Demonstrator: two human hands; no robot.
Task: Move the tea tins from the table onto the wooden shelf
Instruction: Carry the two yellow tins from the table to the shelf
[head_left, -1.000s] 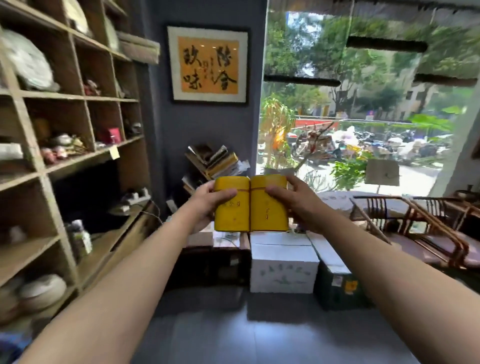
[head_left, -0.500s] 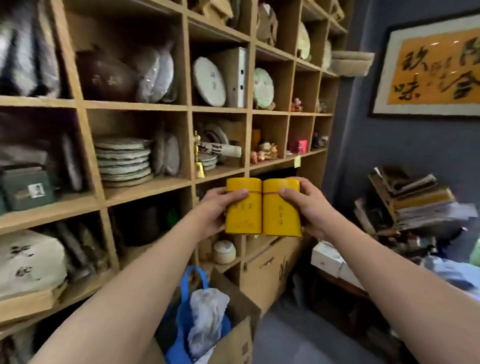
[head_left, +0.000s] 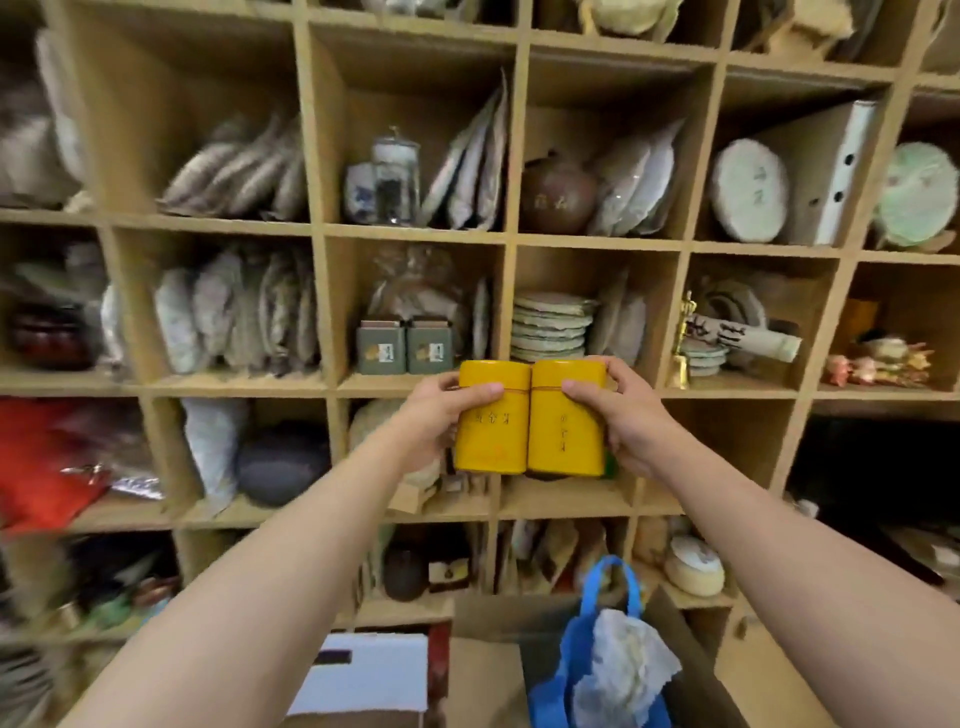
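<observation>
We face the wooden shelf (head_left: 511, 240) with both arms out. Our left hand (head_left: 434, 423) is wrapped around the left yellow tea tin (head_left: 491, 418), thumb across its front; pressed side by side against it, the right yellow tea tin (head_left: 566, 421) sits clamped in our right hand (head_left: 621, 415). Both tins stand upright in mid-air, just below the cubby holding two grey-green tins (head_left: 405, 345). A blue bag (head_left: 597, 670) hangs lower right

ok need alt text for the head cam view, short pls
Two bare hands, left and right, press two yellow tea tins side by side and hold them up in front of a wooden shelf whose cubbies are packed with wrapped tea cakes, pots and jars.
</observation>
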